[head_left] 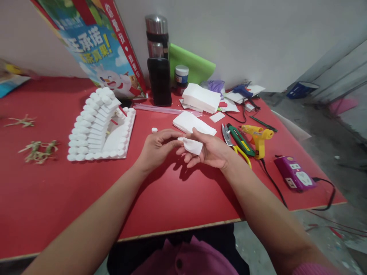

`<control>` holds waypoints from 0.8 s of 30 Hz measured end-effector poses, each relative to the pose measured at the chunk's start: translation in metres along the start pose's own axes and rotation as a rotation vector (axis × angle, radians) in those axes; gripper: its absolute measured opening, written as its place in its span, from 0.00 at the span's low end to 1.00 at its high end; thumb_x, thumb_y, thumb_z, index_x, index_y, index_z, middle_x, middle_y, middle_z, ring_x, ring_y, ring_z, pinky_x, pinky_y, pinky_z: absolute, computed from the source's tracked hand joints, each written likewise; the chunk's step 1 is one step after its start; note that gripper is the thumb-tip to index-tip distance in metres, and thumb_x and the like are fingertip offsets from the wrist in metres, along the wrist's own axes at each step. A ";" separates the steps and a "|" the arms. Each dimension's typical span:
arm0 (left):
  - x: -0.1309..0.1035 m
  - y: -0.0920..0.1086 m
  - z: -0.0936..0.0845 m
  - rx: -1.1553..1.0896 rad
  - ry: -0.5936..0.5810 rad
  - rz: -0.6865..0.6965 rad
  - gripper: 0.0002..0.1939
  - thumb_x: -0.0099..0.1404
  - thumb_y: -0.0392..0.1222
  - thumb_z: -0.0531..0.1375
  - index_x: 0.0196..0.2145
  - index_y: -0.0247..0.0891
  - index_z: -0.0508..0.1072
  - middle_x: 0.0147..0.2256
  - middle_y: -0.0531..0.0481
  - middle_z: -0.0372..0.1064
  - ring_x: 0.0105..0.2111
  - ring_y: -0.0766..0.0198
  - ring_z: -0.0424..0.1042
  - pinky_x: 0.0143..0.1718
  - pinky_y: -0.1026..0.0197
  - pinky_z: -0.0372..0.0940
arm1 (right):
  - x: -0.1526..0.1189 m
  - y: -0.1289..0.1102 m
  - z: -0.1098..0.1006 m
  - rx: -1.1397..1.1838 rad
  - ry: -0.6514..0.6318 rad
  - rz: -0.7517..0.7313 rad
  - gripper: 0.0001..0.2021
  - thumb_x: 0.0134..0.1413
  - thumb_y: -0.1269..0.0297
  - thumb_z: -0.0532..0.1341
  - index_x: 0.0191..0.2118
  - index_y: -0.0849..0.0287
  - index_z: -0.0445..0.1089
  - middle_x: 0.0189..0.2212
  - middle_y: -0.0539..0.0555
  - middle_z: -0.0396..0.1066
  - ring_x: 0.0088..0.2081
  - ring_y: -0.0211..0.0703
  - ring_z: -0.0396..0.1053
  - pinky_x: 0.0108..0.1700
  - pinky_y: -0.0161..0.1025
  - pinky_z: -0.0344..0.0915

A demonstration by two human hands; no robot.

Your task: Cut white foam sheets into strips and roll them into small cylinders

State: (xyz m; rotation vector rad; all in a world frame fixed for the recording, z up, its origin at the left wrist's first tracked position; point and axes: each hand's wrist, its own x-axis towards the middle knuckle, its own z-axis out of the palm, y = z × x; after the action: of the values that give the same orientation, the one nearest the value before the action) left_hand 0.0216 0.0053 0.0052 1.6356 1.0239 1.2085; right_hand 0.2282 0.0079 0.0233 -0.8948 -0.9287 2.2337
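Observation:
A small white tissue piece (192, 146) is held between my hands over the red table (177, 194). My left hand (159, 149) pinches its narrow end between thumb and fingers. Under and beside the piece, my right hand (210, 149) is turned partly palm up, its lower fingers spread and its index finger near the pinched end. Just beyond my hands lies a stack of white tissue (193, 123). A small white roll (154, 130) rests near my left hand. To the left stands a white model (100, 130) edged with rolled white pieces, with steps.
Scissors (227, 135), a green cutter (241, 140), a yellow glue gun (259, 138) and a purple power socket (295, 173) with cables lie at the right. Behind are a black phone (159, 82), a flask (156, 28), a jar (181, 74) and a printed box (100, 49).

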 end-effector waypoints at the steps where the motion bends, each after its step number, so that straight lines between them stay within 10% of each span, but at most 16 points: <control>1: 0.000 -0.001 0.000 0.013 -0.011 0.015 0.06 0.63 0.43 0.70 0.38 0.47 0.86 0.39 0.48 0.83 0.41 0.55 0.80 0.50 0.53 0.72 | 0.000 0.001 0.001 0.013 -0.003 0.001 0.23 0.76 0.47 0.48 0.48 0.60 0.71 0.35 0.57 0.81 0.29 0.42 0.79 0.31 0.42 0.81; 24: 0.001 0.004 0.003 -0.093 0.023 -0.151 0.07 0.59 0.45 0.72 0.34 0.42 0.85 0.34 0.48 0.82 0.33 0.57 0.79 0.37 0.57 0.74 | -0.009 0.003 0.008 -0.366 0.119 -0.242 0.16 0.56 0.52 0.71 0.44 0.58 0.80 0.23 0.44 0.58 0.24 0.33 0.57 0.30 0.37 0.76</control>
State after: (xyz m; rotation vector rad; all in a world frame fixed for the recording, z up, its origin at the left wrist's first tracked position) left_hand 0.0252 0.0042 0.0082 1.4494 1.0695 1.1592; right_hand 0.2272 -0.0028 0.0284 -1.0008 -1.3376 1.8172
